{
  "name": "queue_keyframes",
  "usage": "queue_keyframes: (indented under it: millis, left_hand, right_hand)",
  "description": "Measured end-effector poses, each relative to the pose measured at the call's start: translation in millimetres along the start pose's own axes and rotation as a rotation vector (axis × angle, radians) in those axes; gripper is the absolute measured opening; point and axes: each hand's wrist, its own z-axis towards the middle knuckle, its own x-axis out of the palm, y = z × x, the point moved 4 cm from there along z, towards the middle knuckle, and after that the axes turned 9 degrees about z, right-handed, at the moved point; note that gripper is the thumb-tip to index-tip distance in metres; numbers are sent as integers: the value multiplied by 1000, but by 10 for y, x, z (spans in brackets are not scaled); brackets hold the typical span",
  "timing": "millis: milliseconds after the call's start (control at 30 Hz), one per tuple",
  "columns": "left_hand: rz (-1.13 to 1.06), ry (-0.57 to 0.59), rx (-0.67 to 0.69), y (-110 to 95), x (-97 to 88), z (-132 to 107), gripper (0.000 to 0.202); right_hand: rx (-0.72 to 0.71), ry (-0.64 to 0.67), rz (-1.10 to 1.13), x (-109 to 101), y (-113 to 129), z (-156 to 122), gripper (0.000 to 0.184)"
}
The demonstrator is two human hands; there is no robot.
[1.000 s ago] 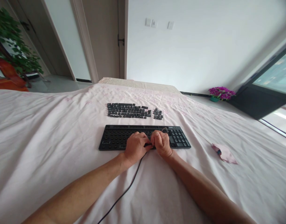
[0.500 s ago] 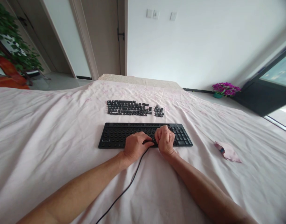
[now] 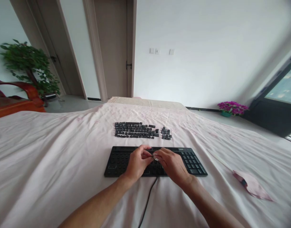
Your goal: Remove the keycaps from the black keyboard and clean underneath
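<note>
The black keyboard lies on the cloth, with many keys off on its left and middle; the number pad at its right end still has keycaps. Over its middle, my left hand is closed in a pinch, its fingertips at a small thing I cannot make out. My right hand faces it, fingers closed on a small shiny wire loop that looks like a wire keycap puller. The fingertips of both hands nearly meet. Beyond the keyboard, loose black keycaps lie in rows, with a smaller group to their right.
A black cable runs from the keyboard's near edge towards me. To the right lies a folded pink cloth piece on the wrinkled bedsheet. Farther off are a wooden chair, a green plant and purple flowers.
The view has tilted up, so everything sits lower. My right hand has turned from an upright fist to palm-down, with the wire loop showing at its fingertips. Both hands have lifted off the near keys.
</note>
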Motion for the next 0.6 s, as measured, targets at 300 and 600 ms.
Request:
queue_keyframes:
  millis: [300, 600]
  left_hand:
    - [40, 14, 89, -34, -246, 148, 38]
    - [347, -101, 145, 409, -1174, 582, 25]
  right_hand:
    - [81, 73, 105, -15, -120, 425, 11]
    - [356, -104, 112, -100, -827, 1653, 21]
